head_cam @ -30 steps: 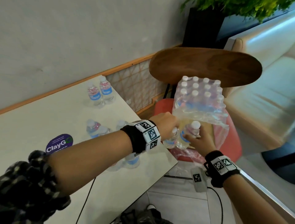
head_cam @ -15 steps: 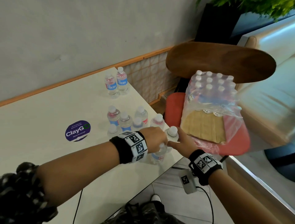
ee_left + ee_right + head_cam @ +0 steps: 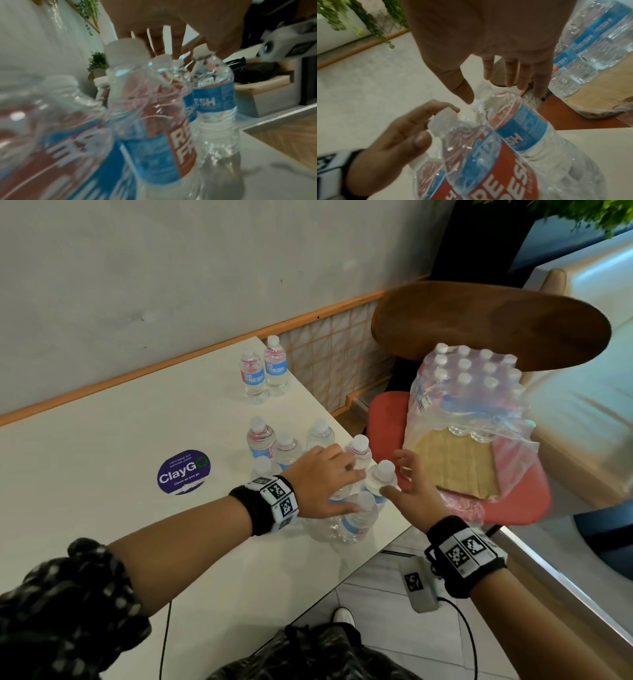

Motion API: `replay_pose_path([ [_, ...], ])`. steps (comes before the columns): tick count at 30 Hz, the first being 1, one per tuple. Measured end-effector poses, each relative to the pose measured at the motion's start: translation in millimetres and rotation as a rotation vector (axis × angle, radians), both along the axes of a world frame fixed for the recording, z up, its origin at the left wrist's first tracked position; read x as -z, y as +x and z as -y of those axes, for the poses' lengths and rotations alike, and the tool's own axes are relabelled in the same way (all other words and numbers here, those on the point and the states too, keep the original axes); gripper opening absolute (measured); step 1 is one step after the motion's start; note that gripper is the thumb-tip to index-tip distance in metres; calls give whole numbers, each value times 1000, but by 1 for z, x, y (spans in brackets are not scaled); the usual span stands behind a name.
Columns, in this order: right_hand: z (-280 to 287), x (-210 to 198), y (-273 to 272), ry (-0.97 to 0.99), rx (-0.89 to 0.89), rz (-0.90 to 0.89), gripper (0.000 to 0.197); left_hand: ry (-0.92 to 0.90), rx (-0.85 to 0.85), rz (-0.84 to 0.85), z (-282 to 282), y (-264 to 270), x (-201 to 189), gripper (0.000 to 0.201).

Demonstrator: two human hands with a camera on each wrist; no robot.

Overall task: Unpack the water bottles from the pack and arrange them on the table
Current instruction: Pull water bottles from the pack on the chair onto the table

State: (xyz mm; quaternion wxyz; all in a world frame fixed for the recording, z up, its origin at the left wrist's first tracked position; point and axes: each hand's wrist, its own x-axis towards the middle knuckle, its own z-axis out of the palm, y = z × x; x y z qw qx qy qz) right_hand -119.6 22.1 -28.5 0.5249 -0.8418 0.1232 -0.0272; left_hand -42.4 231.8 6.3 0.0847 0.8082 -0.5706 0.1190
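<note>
1. Plastic bottles carried over half a second ago are now set down at the surface's right edge, joining the cluster.
2. Left hand and right hand are spread wide, fingers released.
3. The pack, on the chair, is still nearly full.

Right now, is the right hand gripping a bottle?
No, the right hand is open with spread fingers beside the bottle at the table edge, curled round nothing.
</note>
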Motion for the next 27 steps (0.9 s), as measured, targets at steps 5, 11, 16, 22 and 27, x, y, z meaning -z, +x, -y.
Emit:
replay_pose_path([
  [5,-16,-16,-3,-163,132,128,34,14,-45,9,-20,16,10,59],
  [11,-37,-35,-13,-404,-115,71,31,25,-118,41,-43,22,16,55],
  [16,-61,-32,-12,-493,-136,76,51,21,-147,124,-63,24,15,51],
  [22,-81,-19,-5,-674,-119,35,64,101,-149,-2,-84,30,19,57],
  [27,-86,-15,-3,-715,-63,57,60,177,-167,-13,-79,37,18,58],
])
